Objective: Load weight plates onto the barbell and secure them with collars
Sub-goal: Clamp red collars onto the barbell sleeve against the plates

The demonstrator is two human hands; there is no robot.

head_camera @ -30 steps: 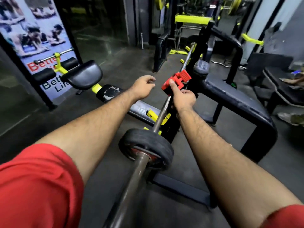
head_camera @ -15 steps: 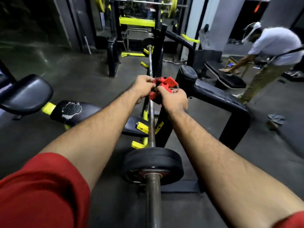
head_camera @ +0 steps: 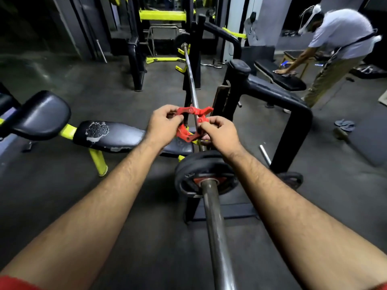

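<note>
Head view: hinged red plastic collar [head_camera: 191,124].

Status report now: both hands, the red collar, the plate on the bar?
Left hand and right hand both gripping red collar, opened around bar. Black plate on sleeve. Nothing blocking.
</note>
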